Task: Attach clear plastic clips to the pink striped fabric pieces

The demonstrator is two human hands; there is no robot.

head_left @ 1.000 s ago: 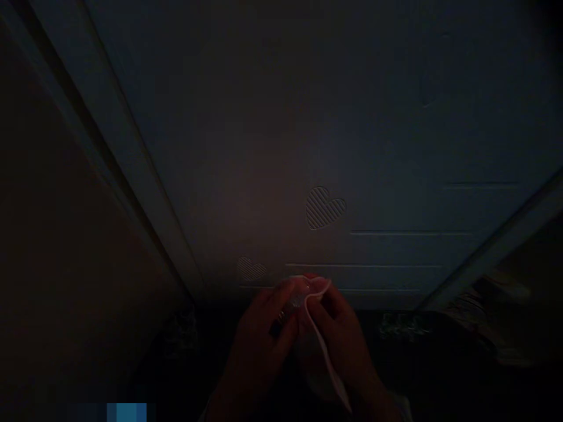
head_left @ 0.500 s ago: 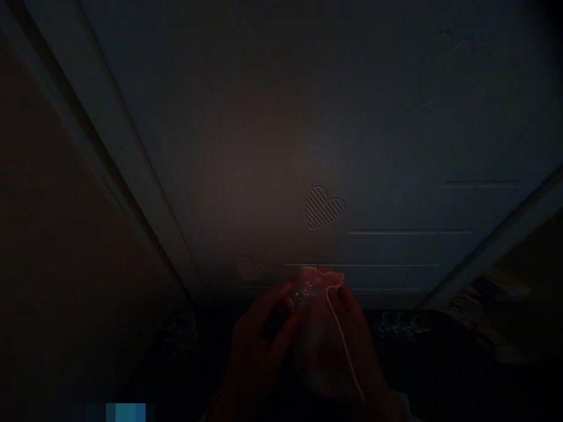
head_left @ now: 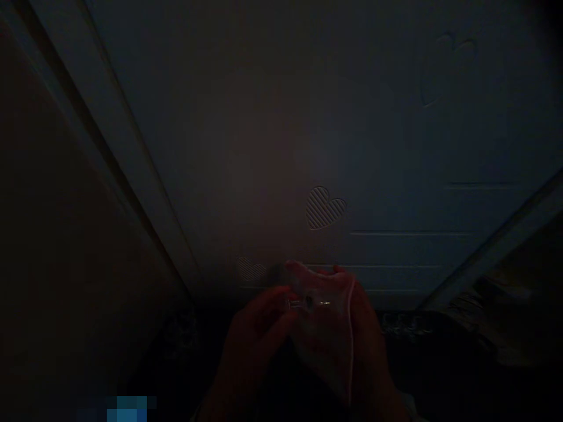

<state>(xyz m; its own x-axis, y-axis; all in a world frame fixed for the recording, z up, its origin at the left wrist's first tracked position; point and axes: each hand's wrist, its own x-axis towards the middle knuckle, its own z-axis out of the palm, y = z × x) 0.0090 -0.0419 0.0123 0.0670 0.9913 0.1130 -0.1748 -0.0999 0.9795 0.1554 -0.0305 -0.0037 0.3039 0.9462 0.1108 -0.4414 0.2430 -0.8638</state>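
In very dim light, my right hand [head_left: 367, 334] wraps round the right side of a pinkish, soft-looking sheet or pouch [head_left: 325, 337]. A pale corded edge runs down along that side, and its lower part hangs in a point. My left hand [head_left: 257, 334] pinches a small shiny piece [head_left: 294, 303] at the left side of the pinkish thing, thumb and forefinger closed on it. A dark round spot and another bright glint show just right of that piece. Whether it is a clip or a clasp is too dark to tell.
Ahead stands a pale panel like a door [head_left: 272, 146], with embossed hearts [head_left: 325, 208] and horizontal lines. A dark surface with curled pale patterns [head_left: 404, 325] lies below. At the right, some indistinct items [head_left: 475, 305] sit in shadow.
The pinkish thing has been turned and spread flatter, its corded edge now nearly upright. My left hand has moved slightly left, and the shiny piece lies level between its fingertips.
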